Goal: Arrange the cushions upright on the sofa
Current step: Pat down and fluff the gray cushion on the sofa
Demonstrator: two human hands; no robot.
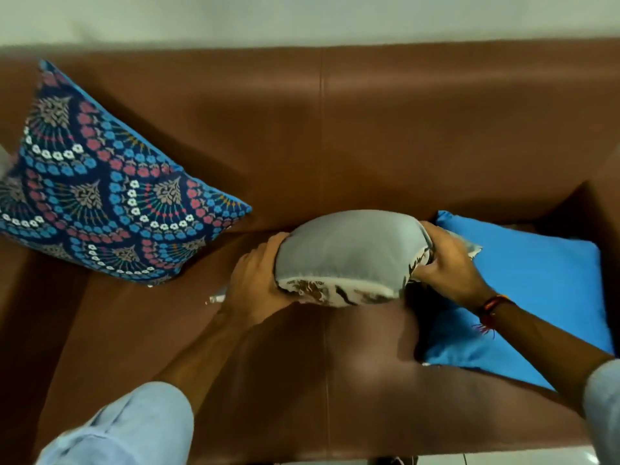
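Pale sleeves (134, 427) low in view. Both hands, left hand (258, 283) and right hand (443, 263), squeezing grey cushion (349, 246) mid-sofa (369, 129). Best set down gently, standing against the back, between patterned cushion (100, 193) and flat blue cushion (536, 280).

Grey cushion (349, 250) mid-seat; patterned cushion (100, 193) leaning left – blue cushion (533, 290) flat right.

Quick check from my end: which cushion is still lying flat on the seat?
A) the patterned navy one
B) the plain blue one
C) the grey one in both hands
B: the plain blue cushion lies flat at the sofa's right end, partly under the right hand.
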